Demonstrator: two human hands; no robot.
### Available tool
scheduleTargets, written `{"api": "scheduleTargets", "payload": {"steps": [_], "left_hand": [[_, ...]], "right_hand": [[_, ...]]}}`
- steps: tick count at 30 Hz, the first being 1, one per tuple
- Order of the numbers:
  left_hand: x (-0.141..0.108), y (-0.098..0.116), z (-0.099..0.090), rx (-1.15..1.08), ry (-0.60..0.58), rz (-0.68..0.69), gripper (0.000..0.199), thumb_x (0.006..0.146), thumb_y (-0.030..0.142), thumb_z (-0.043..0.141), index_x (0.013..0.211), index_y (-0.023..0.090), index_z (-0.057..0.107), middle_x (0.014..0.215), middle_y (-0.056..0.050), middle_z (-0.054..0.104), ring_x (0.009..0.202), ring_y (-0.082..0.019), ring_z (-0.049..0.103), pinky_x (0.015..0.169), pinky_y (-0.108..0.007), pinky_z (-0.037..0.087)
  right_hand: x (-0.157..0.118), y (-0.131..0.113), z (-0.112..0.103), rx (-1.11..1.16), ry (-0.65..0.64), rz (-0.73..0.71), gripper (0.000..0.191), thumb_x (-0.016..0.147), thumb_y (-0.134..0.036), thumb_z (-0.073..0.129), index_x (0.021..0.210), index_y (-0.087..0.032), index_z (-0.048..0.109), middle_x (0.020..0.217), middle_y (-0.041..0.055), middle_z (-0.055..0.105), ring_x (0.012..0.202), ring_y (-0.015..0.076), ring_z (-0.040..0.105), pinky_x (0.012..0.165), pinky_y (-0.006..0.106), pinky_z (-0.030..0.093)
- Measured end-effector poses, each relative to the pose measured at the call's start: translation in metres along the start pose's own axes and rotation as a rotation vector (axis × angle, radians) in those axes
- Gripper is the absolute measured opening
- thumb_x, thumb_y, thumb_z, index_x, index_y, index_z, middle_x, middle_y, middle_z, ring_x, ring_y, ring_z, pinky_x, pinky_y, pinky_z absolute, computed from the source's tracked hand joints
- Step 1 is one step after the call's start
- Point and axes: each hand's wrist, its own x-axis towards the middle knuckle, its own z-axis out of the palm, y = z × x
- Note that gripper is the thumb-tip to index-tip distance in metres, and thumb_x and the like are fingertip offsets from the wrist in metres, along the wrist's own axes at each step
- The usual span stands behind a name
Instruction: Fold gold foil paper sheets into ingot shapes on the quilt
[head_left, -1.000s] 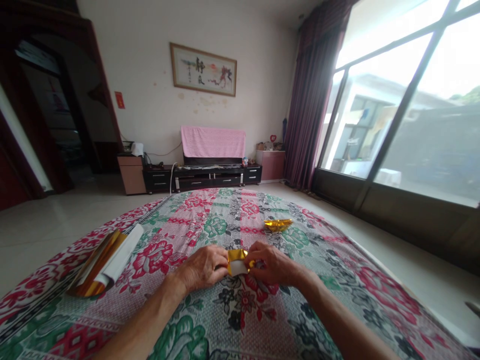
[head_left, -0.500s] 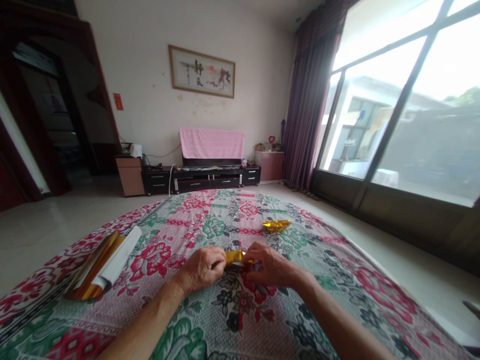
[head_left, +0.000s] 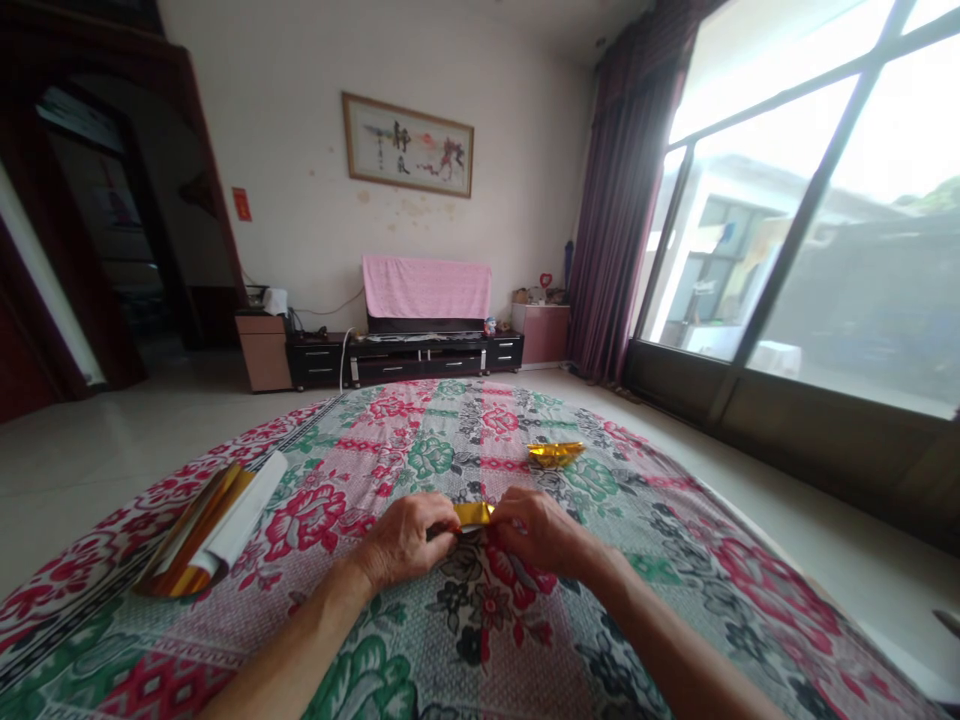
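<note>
A small folded piece of gold foil paper lies between my hands, low over the patterned cloth, with a pale underside showing at its near edge. My left hand pinches its left end between thumb and fingers. On the right end, my right hand is closed in the same way, its fingertips partly hiding the paper. Beyond my right hand rests a folded gold paper boat shape. To the left lies a loosely curled stack of gold and white paper sheets.
A flowered cloth in red, green and grey covers the table under my hands. Across the room stand a low black cabinet and a screen draped with a pink cloth. Large windows fill the right side.
My right hand's fingers have drawn in closer around the paper's right end. The gold strip between my hands looks flatter and narrower. The view has shifted slightly.
</note>
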Motion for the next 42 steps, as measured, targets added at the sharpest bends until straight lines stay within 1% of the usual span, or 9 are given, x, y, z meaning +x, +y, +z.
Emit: {"api": "scheduleTargets", "payload": {"steps": [5,8,14,18,23,25,34,38,42], "left_hand": [[0.001,-0.006,0.007,-0.02,0.07,-0.087,0.029,0.076,0.017,0.051,0.101,0.024,0.065,0.087,0.0,0.07,0.08,-0.014,0.062,0.077,-0.027,0.049],[0.001,-0.007,0.011,-0.004,0.102,-0.15,0.035,0.076,0.017,0.051,0.109,0.024,0.063,0.08,0.001,0.069,0.074,-0.013,0.062,0.073,-0.024,0.048],[0.006,-0.005,0.013,0.062,0.117,-0.235,0.037,0.078,0.017,0.048,0.113,0.022,0.06,0.071,0.001,0.067,0.071,-0.014,0.061,0.073,-0.023,0.047],[0.009,-0.004,0.016,0.107,0.118,-0.265,0.036,0.079,0.018,0.047,0.113,0.02,0.06,0.071,0.001,0.067,0.071,-0.015,0.062,0.072,-0.024,0.047],[0.01,-0.004,0.018,0.171,0.123,-0.226,0.035,0.08,0.016,0.046,0.111,0.023,0.061,0.099,-0.004,0.069,0.088,-0.018,0.062,0.083,-0.029,0.047],[0.01,-0.004,0.018,0.191,0.117,-0.2,0.034,0.081,0.016,0.046,0.11,0.023,0.062,0.103,-0.004,0.067,0.093,-0.019,0.061,0.086,-0.03,0.046],[0.009,-0.003,0.015,0.338,0.067,-0.177,0.035,0.085,0.023,0.047,0.118,0.024,0.058,0.091,-0.005,0.065,0.088,-0.02,0.056,0.08,-0.031,0.044],[0.008,-0.011,0.012,0.266,0.032,-0.151,0.026,0.087,0.027,0.047,0.104,0.029,0.067,0.077,-0.002,0.062,0.08,-0.016,0.055,0.072,-0.026,0.043],[0.008,-0.022,0.012,0.192,0.044,-0.11,0.021,0.086,0.025,0.05,0.091,0.027,0.071,0.071,0.0,0.061,0.075,-0.014,0.054,0.069,-0.024,0.042]], "right_hand": [[0.001,-0.002,0.0,-0.039,0.022,0.053,0.021,0.077,-0.011,0.048,0.077,-0.018,0.068,0.067,0.0009,0.061,0.062,0.0103,0.054,0.06,0.021,0.037],[0.002,-0.002,0.003,-0.072,0.043,0.098,0.022,0.078,-0.013,0.047,0.081,-0.018,0.068,0.069,0.0018,0.063,0.063,0.0109,0.055,0.06,0.022,0.036],[0.005,0.0,0.013,-0.13,0.061,0.177,0.02,0.082,-0.016,0.044,0.082,-0.018,0.064,0.074,0.0031,0.064,0.07,0.0134,0.057,0.063,0.022,0.036],[0.004,0.002,0.02,-0.145,0.106,0.236,0.02,0.085,-0.018,0.042,0.095,-0.019,0.059,0.082,0.0044,0.065,0.075,0.015,0.059,0.065,0.022,0.036],[0.005,-0.001,0.02,-0.144,0.115,0.222,0.023,0.089,-0.021,0.04,0.106,-0.019,0.055,0.089,0.0057,0.065,0.081,0.0162,0.059,0.071,0.023,0.037],[0.005,-0.002,0.02,-0.148,0.117,0.219,0.023,0.09,-0.023,0.039,0.106,-0.019,0.055,0.09,0.0061,0.064,0.082,0.0165,0.059,0.071,0.023,0.037],[0.006,0.002,0.021,-0.174,0.098,0.243,0.022,0.087,-0.021,0.042,0.103,-0.019,0.057,0.09,0.0058,0.063,0.081,0.0155,0.058,0.072,0.023,0.036],[0.007,0.001,0.021,-0.173,0.089,0.251,0.021,0.086,-0.02,0.043,0.1,-0.019,0.059,0.088,0.0052,0.063,0.081,0.0157,0.058,0.072,0.023,0.036],[0.009,0.002,0.021,-0.159,0.092,0.261,0.021,0.085,-0.019,0.044,0.098,-0.018,0.059,0.089,0.0051,0.064,0.082,0.0157,0.058,0.072,0.023,0.036]]}}
